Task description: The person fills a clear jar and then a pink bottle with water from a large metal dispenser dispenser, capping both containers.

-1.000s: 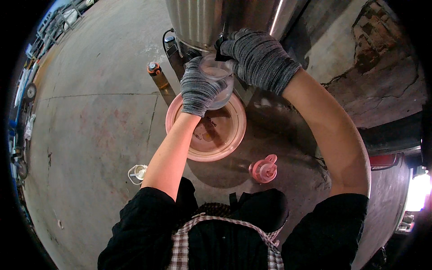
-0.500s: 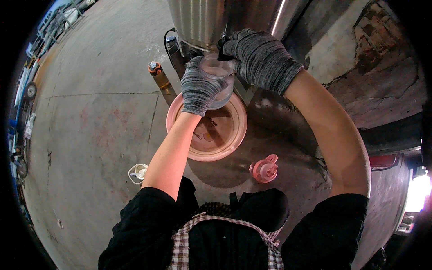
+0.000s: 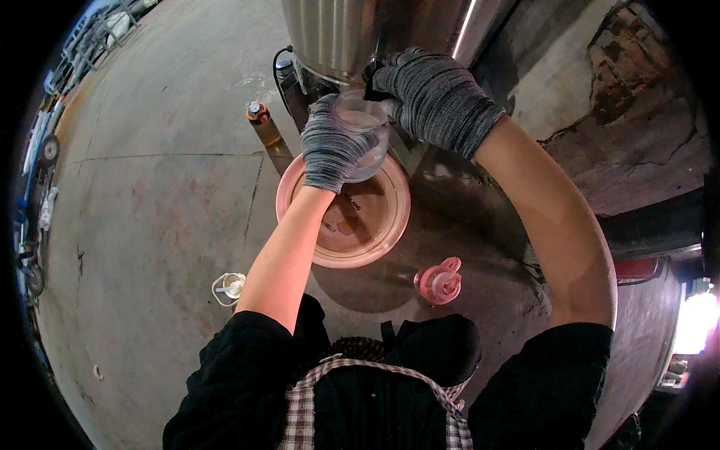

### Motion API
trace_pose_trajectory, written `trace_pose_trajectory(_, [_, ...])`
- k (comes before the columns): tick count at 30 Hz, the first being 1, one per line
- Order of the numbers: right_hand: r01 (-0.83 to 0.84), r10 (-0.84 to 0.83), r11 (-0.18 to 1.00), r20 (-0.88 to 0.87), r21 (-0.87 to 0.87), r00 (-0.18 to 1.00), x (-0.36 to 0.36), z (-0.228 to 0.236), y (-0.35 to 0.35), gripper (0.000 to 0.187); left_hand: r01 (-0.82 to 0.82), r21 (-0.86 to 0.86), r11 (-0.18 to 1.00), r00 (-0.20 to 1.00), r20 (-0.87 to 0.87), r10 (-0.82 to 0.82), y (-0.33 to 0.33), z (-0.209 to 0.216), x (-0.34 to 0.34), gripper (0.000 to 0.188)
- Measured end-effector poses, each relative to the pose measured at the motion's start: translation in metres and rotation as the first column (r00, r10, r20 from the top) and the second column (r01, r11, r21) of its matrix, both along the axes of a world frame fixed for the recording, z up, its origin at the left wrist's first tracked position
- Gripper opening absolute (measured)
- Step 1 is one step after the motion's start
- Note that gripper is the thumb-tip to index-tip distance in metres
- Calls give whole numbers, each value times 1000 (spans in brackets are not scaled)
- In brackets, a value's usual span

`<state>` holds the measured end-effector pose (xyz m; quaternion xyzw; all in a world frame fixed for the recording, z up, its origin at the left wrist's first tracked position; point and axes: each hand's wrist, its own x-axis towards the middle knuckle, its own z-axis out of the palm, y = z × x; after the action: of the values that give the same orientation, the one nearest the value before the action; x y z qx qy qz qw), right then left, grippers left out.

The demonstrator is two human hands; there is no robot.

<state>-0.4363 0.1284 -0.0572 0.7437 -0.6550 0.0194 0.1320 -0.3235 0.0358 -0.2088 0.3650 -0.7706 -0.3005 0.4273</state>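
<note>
My left hand (image 3: 328,146), in a grey knitted glove, is wrapped round a clear plastic bottle (image 3: 365,159) with a wide open mouth. The bottle is held upright over a pink basin (image 3: 390,225), under the front of a stainless steel tank (image 3: 337,37). My right hand (image 3: 439,97), gloved the same way, is closed on the black tap (image 3: 372,69) at the tank's lower front, just beside the bottle's mouth. The glove hides most of the tap. Whether liquid is running cannot be made out.
A tall bottle with an orange and black cap (image 3: 259,116) stands left of the basin. On the floor nearer me are a pink lid with a loop (image 3: 439,283) and a white lid with a loop (image 3: 229,288). A damaged wall (image 3: 585,135) rises at the right.
</note>
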Motion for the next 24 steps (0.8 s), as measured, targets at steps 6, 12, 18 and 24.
trace_pose_trajectory(6, [-86,89,995,36,-59,995,3,2,2,27,-30,-16,999,999,15,31,-11,-19,-5,69])
trace_pose_trajectory(12, [-22,19,999,59,45,998,-1,-1,-2,28,-17,59,998,1000,-16,18,-7,-15,-4,69])
trace_pose_trajectory(18, [-72,74,997,62,-29,995,-3,-3,-2,30,15,53,998,999,-40,-13,-6,-16,-3,68])
trace_pose_trajectory(24, [-65,67,998,85,-21,994,-3,-2,-2,29,29,-5,1000,999,31,-29,-8,-21,-5,68])
